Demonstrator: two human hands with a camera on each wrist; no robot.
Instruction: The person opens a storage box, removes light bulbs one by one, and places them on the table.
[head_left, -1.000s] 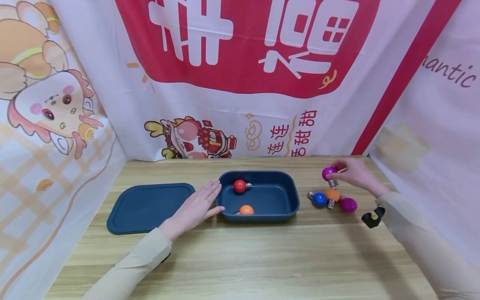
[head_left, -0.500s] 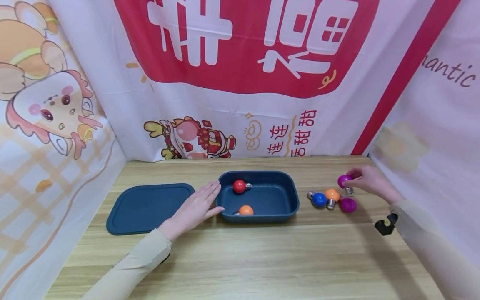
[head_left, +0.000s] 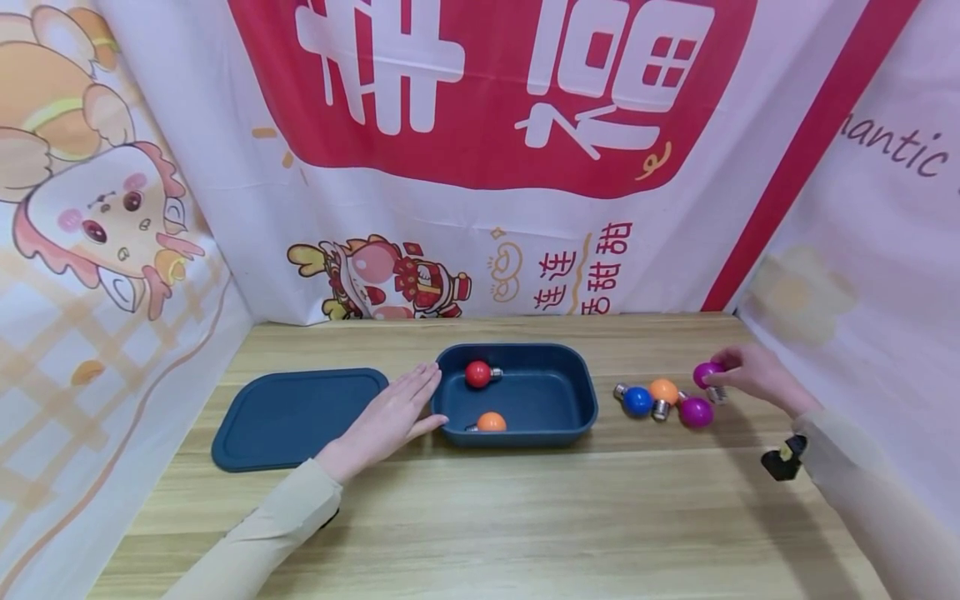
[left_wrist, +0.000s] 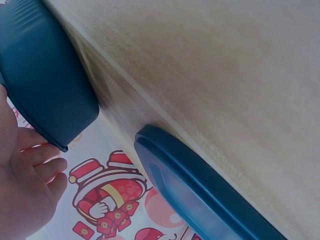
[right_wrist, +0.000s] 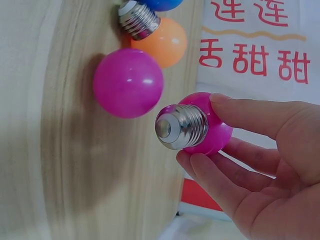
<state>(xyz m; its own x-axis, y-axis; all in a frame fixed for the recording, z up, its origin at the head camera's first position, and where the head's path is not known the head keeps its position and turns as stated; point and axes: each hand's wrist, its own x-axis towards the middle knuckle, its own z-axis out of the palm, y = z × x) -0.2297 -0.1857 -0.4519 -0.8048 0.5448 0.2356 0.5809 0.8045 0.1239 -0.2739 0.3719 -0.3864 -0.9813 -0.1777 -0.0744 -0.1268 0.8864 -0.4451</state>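
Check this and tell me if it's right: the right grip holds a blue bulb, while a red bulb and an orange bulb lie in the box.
One thing is wrong: the held bulb in the right grip is purple, not blue, as the right wrist view shows. The red bulb and orange bulb do lie in the box.

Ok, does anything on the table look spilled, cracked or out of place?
No, nothing stands out; no spill shows. The dark blue box stands upright with its lid flat beside it, and the magenta light bulb in the right hand shows no crack. A red light bulb and an orange light bulb lie inside the box.
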